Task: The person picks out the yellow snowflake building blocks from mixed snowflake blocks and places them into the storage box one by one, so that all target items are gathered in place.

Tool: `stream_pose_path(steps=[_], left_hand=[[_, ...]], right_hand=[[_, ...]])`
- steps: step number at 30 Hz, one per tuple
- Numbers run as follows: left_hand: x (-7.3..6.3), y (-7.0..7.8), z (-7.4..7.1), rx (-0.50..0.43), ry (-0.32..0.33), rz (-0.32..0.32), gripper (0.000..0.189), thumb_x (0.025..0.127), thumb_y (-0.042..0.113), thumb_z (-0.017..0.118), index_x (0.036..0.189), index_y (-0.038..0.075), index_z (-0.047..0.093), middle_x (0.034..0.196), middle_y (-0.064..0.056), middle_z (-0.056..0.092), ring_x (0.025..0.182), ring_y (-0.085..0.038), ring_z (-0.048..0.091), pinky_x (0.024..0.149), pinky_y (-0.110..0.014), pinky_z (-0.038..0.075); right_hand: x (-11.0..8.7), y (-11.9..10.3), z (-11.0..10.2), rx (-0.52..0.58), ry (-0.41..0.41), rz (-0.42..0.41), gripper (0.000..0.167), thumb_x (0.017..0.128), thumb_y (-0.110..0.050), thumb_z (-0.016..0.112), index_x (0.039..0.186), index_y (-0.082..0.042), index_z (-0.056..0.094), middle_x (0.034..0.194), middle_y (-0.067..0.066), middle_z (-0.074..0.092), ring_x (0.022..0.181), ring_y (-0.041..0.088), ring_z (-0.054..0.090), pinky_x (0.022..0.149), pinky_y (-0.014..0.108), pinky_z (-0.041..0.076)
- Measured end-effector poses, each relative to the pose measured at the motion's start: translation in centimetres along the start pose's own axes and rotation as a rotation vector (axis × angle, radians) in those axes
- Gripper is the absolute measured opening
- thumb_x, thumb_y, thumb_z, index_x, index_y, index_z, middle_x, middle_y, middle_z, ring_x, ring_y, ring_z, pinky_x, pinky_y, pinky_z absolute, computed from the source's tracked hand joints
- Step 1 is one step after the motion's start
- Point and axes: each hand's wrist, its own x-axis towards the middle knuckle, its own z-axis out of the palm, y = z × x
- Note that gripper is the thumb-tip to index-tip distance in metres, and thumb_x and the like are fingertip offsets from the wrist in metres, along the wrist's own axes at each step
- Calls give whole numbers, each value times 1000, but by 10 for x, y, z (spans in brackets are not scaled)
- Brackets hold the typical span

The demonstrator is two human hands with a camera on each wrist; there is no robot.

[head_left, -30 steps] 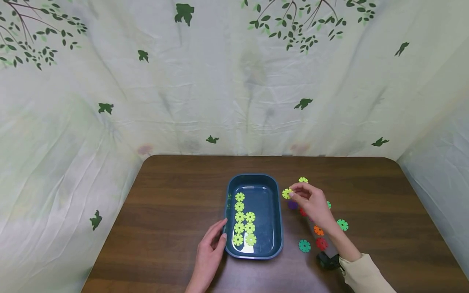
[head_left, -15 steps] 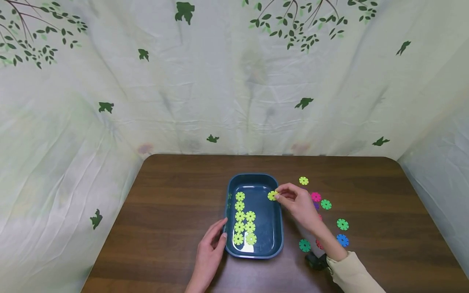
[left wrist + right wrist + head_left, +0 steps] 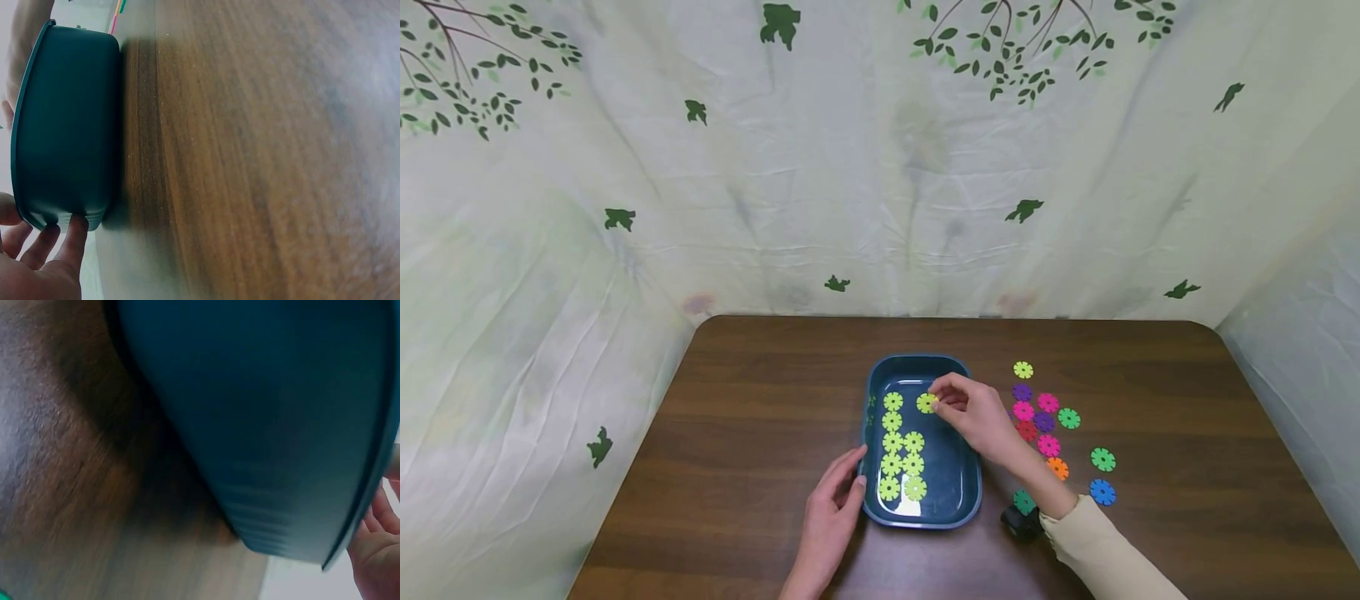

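Note:
My right hand [image 3: 976, 417] reaches over the right side of a blue tray [image 3: 973, 492] and pinches a yellow-green interlocking disc [image 3: 927, 403] between thumb and fingertips. Inside the tray, several matching yellow-green discs [image 3: 891, 442] form a longer left column and a shorter one beside it. The held disc is above the shorter column, level with the top of the longer one. Against the tray's left wall my left hand [image 3: 831, 517] rests its fingertips, with the thumb near the rim. The left wrist view shows those fingers [image 3: 74, 240] touching the outer wall.
Right of the tray, loose discs lie on the brown table [image 3: 760, 400]: a yellow-green disc [image 3: 1023, 370], several pink, purple and red ones, an orange disc [image 3: 1057, 468], green ones and a blue disc [image 3: 1102, 492]. A patterned white cloth [image 3: 880, 183] hangs behind the table.
My right hand has carried the yellow-green disc leftward from beside the tray, across its right rim and over its inside. My left hand has stayed at the tray's left wall.

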Motion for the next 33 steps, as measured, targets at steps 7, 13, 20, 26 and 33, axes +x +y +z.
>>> stream_pose_path(steps=[7,13,20,26,33], left_hand=[[0,1,0,18,-4,-20,40,97,8,60,134,24,62,137,2,55,121,-21,56,91,-33,53],[0,1,1,8,-6,-17,40,97,7,60,134,23,62,137,3,55,121,-20,56,90,-31,53],[0,1,0,11,-5,-21,41,97,7,60,134,24,62,137,2,55,120,-21,56,90,-32,53],[1,0,1,4,-8,-9,41,97,7,60,134,24,62,137,1,55,121,-21,56,91,-32,53],[0,0,0,21,-13,-24,39,98,9,59,135,23,61,138,0,54,123,-23,55,93,-34,52]], right_hand=[[11,2,5,-75,-122,-47,19,87,-5,74,104,-14,70,94,-2,67,80,11,62,74,24,56],[27,2,3,-164,-260,-58,16,89,-6,73,103,-13,70,90,-5,65,78,11,59,71,22,55],[46,3,4,-267,-431,-87,16,89,-1,70,103,-9,71,89,0,65,77,13,57,70,23,54],[53,4,8,-315,-461,-63,16,89,-1,69,104,-8,71,89,2,65,78,15,56,70,26,54],[55,7,14,-340,-479,-73,15,89,-1,70,102,-6,72,85,2,63,72,16,54,63,27,51]])
